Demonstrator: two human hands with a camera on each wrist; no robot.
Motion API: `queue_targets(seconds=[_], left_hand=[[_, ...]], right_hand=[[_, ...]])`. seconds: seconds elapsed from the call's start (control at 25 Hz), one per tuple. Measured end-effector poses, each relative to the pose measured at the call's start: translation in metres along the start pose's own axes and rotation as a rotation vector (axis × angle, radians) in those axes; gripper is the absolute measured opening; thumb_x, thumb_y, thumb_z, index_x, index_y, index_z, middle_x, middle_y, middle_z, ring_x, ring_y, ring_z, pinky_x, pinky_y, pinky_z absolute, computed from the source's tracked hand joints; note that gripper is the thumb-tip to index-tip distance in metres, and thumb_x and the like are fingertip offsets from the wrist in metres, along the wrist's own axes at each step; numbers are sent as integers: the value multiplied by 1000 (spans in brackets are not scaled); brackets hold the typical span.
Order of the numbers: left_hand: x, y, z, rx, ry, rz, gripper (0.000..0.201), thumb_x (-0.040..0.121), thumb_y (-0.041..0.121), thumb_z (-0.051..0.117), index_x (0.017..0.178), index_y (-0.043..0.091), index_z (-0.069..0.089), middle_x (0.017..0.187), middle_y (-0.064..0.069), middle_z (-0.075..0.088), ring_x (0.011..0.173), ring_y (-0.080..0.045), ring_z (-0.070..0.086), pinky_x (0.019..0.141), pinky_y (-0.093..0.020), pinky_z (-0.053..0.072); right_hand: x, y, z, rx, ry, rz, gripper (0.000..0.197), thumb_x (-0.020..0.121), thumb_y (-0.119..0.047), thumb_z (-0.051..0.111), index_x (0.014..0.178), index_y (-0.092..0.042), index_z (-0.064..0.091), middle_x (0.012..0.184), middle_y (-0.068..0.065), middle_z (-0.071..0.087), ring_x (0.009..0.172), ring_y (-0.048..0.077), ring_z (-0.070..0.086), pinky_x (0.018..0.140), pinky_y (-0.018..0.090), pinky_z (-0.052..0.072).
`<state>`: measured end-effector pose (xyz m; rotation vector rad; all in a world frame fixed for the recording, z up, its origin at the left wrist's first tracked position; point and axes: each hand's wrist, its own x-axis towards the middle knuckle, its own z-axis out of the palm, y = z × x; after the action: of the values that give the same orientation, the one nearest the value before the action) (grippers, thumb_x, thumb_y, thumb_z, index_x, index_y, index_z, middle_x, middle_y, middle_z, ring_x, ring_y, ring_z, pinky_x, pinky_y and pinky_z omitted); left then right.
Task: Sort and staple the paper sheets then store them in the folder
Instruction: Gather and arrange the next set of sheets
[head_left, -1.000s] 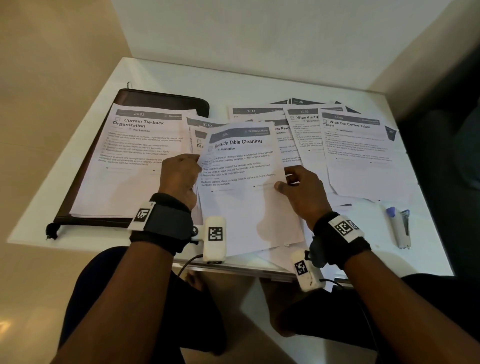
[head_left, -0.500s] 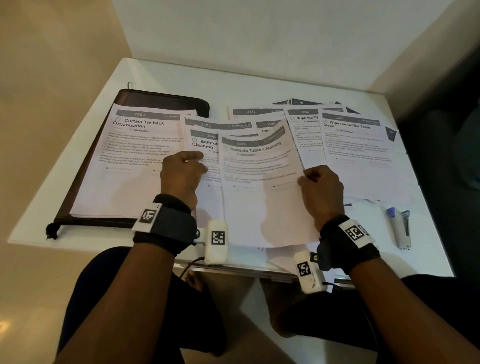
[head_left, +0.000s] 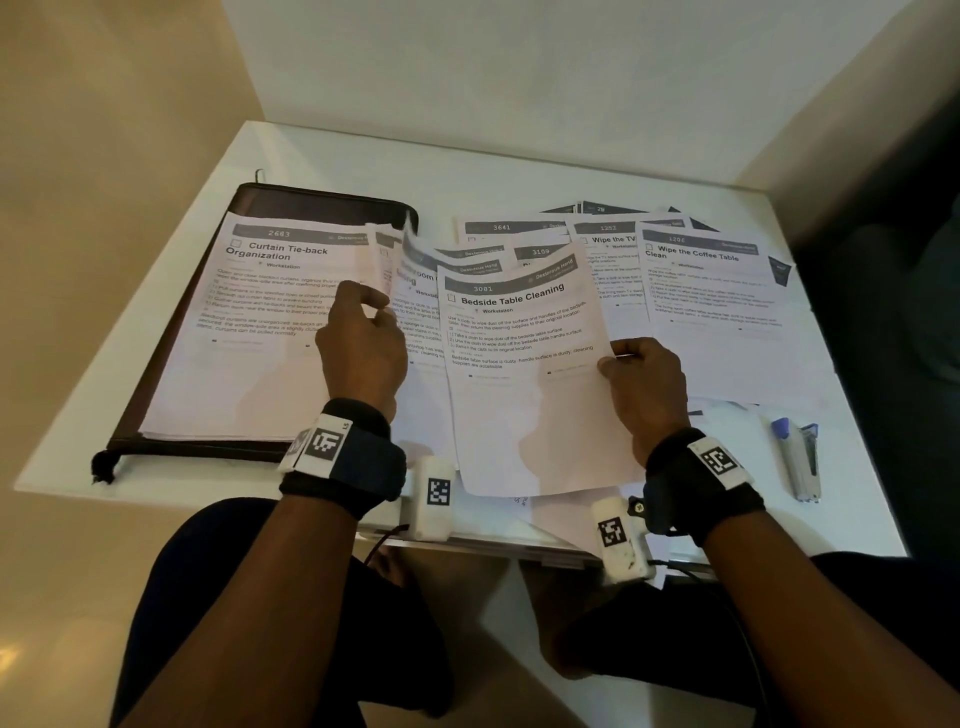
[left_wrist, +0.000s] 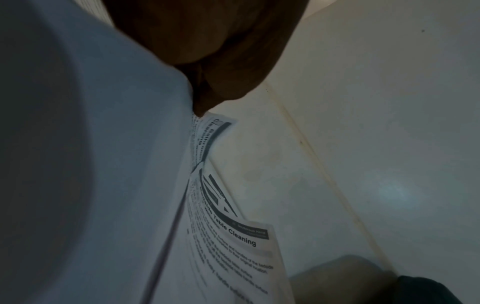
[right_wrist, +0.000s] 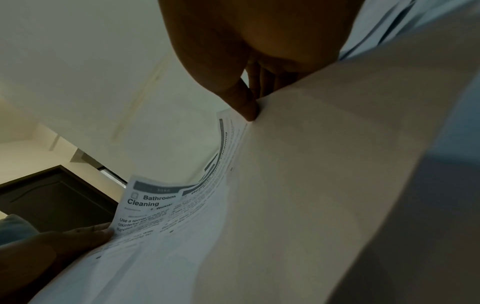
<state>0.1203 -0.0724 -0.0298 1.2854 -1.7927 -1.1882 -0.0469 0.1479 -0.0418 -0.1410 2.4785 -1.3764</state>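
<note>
The right hand (head_left: 641, 387) is pinching the right edge of the "Bedside Table Cleaning" sheet (head_left: 524, 374) between thumb and curled fingers, holding it over the middle of the tabletop (head_left: 363, 156) near the front edge, with its top end curling upward. The left hand (head_left: 361, 345) is gripping the left edge of the "Bathroom Cleaning" sheet (right_wrist: 148, 207), which is lifting off the pile just left of the first sheet and partly tucked beneath it; in the right wrist view the left fingertips (right_wrist: 103, 231) are pressing against that sheet's margin. The dark folder (head_left: 322, 200) is lying open toward the back left corner of the tabletop, and a stack topped by the "Curtain Tie-back Organization" sheet (head_left: 260, 322) is resting on it, covering most of its inner face. More sheets are fanning out overlapped toward the back right, among them the "Wipe the Coffee Table Clean" sheet (head_left: 717, 312) and a "Wipe the TV" sheet (head_left: 613, 249). A stapler (head_left: 800, 460) is lying near the front right corner, apart from both hands and just beside the spread papers.
</note>
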Motion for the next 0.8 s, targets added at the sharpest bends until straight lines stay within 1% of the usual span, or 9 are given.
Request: queue_targets(seconds=[0.12, 0.24, 0.32, 0.36, 0.44, 0.56, 0.64, 0.72, 0.8], left_hand=[[0, 0, 0, 32, 19, -14, 6, 103, 14, 57, 109, 12, 59, 129, -10, 66, 116, -27, 63, 75, -18, 47], [0, 6, -4, 76, 56, 71, 11, 101, 15, 60, 110, 11, 63, 119, -9, 68, 114, -26, 62, 82, -15, 48], [-1, 14, -13, 115, 92, 127, 11, 101, 19, 59, 111, 16, 61, 112, -5, 67, 108, -25, 62, 89, -32, 52], [-2, 21, -20, 136, 114, 141, 11, 102, 22, 56, 112, 18, 58, 106, -2, 68, 102, -24, 63, 85, -36, 51], [-3, 39, -37, 143, 163, 223, 12, 104, 24, 51, 113, 18, 55, 93, 2, 67, 88, -21, 64, 78, -31, 45], [7, 62, -81, 75, 257, 362, 11, 100, 25, 50, 109, 23, 56, 94, 7, 66, 75, -8, 62, 73, -22, 45], [22, 63, -111, -48, 315, 311, 4, 95, 36, 54, 100, 37, 53, 99, 3, 71, 77, -9, 68, 75, -35, 56], [30, 55, -123, -199, 313, 206, 6, 93, 38, 59, 95, 39, 54, 99, 2, 73, 83, -11, 72, 79, -44, 61], [26, 47, -113, -249, 256, 83, 7, 95, 26, 61, 99, 31, 58, 91, 4, 68, 75, -3, 68, 71, -29, 60]], right_hand=[[2, 1, 1, 38, -12, 12, 19, 94, -12, 64, 111, -21, 64, 108, -1, 68, 103, 23, 65, 95, 39, 55], [3, 1, 3, 63, -22, 11, 19, 94, -12, 64, 109, -24, 63, 110, 0, 68, 103, 23, 65, 97, 41, 55], [4, 2, 4, 76, -29, 6, 20, 95, -13, 64, 111, -24, 62, 111, 0, 68, 104, 23, 65, 99, 44, 54], [6, 2, 5, 81, -31, 10, 20, 94, -14, 64, 112, -24, 63, 112, 1, 68, 105, 23, 65, 99, 45, 54], [10, 1, 6, 93, -38, 15, 22, 93, -16, 65, 113, -24, 64, 112, 1, 69, 105, 24, 66, 99, 47, 54], [13, -5, 12, 135, -57, 32, 21, 90, -17, 66, 110, -26, 65, 112, 1, 70, 105, 26, 67, 98, 49, 55], [14, -9, 20, 164, -79, 43, 23, 90, -14, 66, 111, -23, 66, 112, 3, 70, 104, 27, 67, 97, 49, 55], [13, -15, 29, 149, -116, 41, 22, 90, -14, 67, 110, -21, 66, 111, 3, 70, 103, 27, 67, 96, 49, 56], [11, -21, 36, 111, -155, 25, 23, 90, -16, 66, 112, -18, 67, 111, 4, 71, 101, 27, 68, 95, 49, 57]])
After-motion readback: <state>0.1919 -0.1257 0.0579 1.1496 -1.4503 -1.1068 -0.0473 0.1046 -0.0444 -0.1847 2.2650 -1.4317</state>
